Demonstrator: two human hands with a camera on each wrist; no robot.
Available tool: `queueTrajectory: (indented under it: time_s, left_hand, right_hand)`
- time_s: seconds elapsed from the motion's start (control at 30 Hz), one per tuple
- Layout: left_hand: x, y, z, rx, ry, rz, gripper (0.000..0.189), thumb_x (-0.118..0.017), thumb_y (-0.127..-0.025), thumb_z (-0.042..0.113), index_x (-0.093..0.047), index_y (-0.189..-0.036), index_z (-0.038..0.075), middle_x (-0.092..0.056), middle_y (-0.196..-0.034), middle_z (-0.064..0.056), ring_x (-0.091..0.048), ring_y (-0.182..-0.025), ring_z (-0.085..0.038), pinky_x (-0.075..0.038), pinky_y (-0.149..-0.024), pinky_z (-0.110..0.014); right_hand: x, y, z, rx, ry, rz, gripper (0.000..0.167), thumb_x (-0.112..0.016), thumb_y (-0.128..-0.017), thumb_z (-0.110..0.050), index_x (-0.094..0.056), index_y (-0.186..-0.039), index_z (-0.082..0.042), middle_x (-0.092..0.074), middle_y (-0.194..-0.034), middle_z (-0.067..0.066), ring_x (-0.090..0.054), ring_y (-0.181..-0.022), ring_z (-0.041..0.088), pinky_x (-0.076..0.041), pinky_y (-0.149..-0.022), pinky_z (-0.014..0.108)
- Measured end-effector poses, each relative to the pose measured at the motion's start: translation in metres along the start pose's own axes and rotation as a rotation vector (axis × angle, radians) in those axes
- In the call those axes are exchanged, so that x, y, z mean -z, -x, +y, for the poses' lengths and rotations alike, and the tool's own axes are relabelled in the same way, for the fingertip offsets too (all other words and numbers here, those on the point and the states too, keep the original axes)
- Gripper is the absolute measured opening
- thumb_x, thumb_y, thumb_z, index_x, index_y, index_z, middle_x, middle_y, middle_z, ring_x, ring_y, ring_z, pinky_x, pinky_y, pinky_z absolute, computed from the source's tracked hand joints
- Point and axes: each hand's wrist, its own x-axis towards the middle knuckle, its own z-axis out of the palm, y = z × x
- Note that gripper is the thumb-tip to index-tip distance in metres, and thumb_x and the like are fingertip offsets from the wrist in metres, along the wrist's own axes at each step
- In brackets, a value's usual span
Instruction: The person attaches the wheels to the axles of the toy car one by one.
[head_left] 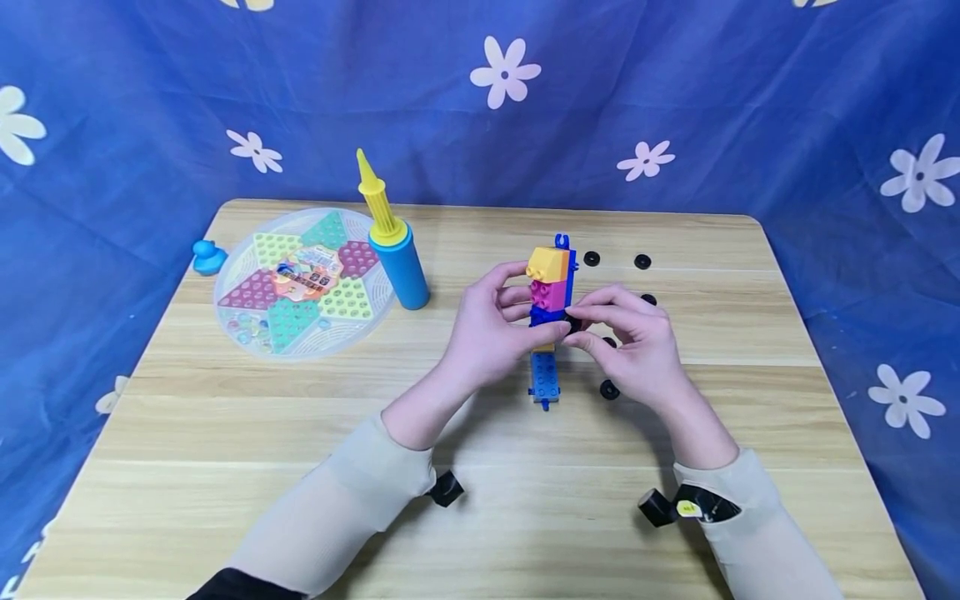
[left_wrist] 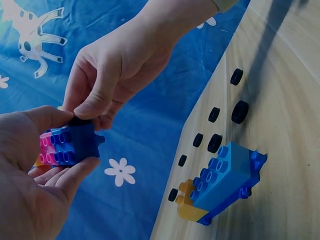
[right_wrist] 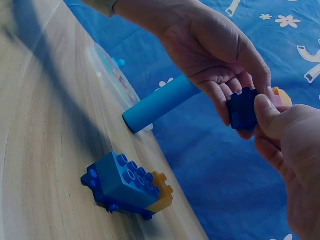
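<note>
My left hand [head_left: 487, 325] grips a toy car of building blocks [head_left: 549, 292], its blocks yellow, pink and dark blue, held up above the table. My right hand [head_left: 637, 342] pinches a small black wheel [head_left: 573, 323] against the car's side, thumb and fingertips right at the blue base. In the left wrist view the wheel is mostly hidden behind the two thumbs. Below the hands stands a second block car [left_wrist: 225, 175] with a light blue block, a yellow block and a dark blue base; pegs stick out of that base, bare of wheels.
Several loose black wheels [head_left: 610, 389] lie on the table [head_left: 525, 517] to the right of the cars. Further left, a blue and yellow hand pump [head_left: 405, 267] stands beside a round Chinese checkers board [head_left: 345, 333] holding marbles. A blue toy duck [head_left: 208, 257] sits at the table's left edge.
</note>
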Motion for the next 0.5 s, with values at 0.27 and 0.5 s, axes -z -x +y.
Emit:
queueTrajectory:
  time_s: [0.27, 0.5]
  left_hand:
    - [0.004, 0.000, -0.008, -0.152, 0.218, -0.168, 0.099, -0.085, -0.085, -0.008, -0.034, -0.163, 0.027, -0.069, -0.127, -0.018, -0.074, -0.112, -0.032, -0.063, -0.088, -0.045]
    - [0.008, -0.002, -0.012, -0.215, 0.209, -0.277, 0.084, -0.079, -0.091, -0.008, -0.041, -0.161, 0.019, -0.068, -0.131, -0.015, -0.069, -0.118, -0.030, -0.062, -0.091, -0.048]
  right_hand:
    - [0.004, 0.003, -0.001, -0.004, -0.095, -0.051, 0.041, -0.082, -0.074, 0.026, -0.078, -0.111, 0.008, -0.071, -0.105, 0.017, -0.069, -0.093, 0.025, -0.062, -0.087, 0.033]
    - [0.004, 0.003, -0.001, 0.053, -0.075, -0.100, 0.044, -0.080, -0.073, 0.028, -0.078, -0.111, 0.006, -0.072, -0.102, 0.014, -0.068, -0.092, 0.023, -0.061, -0.085, 0.031]
